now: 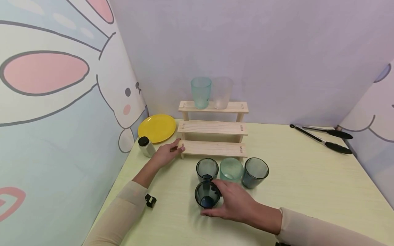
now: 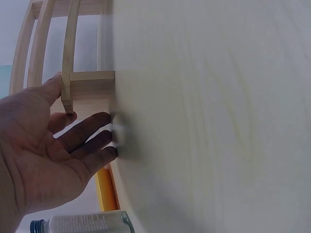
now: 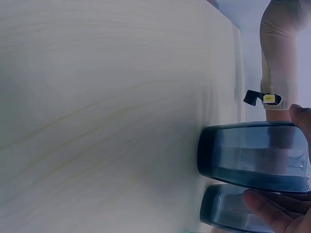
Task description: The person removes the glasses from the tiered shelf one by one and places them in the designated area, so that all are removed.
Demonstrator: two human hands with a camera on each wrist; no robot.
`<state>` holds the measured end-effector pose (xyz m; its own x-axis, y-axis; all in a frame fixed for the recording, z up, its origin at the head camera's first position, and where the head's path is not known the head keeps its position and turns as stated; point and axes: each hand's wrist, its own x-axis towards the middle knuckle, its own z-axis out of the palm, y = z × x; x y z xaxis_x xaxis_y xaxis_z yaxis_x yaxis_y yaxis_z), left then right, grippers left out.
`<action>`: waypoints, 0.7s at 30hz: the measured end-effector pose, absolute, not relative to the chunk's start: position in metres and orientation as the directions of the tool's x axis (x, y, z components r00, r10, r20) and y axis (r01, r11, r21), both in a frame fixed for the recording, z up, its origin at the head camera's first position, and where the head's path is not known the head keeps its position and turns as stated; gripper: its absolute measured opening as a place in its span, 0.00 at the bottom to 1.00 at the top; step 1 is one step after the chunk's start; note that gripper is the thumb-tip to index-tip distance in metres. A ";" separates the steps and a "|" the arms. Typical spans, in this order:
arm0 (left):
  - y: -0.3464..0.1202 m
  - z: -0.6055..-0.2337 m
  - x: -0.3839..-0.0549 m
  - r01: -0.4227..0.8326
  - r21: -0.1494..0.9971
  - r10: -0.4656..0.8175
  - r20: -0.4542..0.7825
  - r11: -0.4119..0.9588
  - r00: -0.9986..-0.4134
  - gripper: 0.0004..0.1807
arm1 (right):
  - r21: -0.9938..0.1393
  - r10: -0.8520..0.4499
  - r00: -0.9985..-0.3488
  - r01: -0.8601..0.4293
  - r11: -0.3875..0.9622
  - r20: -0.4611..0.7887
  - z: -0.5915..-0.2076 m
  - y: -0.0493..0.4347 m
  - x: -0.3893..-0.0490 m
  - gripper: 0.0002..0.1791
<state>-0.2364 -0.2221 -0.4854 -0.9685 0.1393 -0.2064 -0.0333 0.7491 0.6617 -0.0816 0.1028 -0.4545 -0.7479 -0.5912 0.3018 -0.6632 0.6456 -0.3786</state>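
My right hand grips a dark blue-grey glass near its rim, thumb on the near side and fingers on the far side. In the right wrist view this glass stands upright, its base close over the table. Right behind it is a second dark glass, with a pale green glass and another dark glass to the right. My left hand pinches the left end of the lowest board of a three-step wooden rack between thumb and index finger; its other fingers extend below the board.
A pale blue glass and a frosted clear glass stand on the top step. Left of the rack are a yellow plate and a black-capped bottle. Black-tipped tongs lie far right. Walls border the table behind and at left.
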 end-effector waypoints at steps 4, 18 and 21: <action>-0.222 -0.485 -0.237 -0.028 0.662 0.146 -0.207 0.749 -0.967 0.47 | -0.385 -0.581 -0.765 -0.643 0.662 0.277 -0.453 0.102 -0.082 0.51; -0.221 -0.485 -0.238 -0.027 0.654 0.145 -0.207 0.756 -0.967 0.47 | -0.329 -0.580 -0.770 -0.637 0.697 0.265 -0.449 0.102 -0.084 0.54; -0.221 -0.486 -0.237 -0.027 0.654 0.145 -0.207 0.756 -0.968 0.48 | -0.338 -0.588 -0.767 -0.641 0.689 0.258 -0.444 0.105 -0.083 0.54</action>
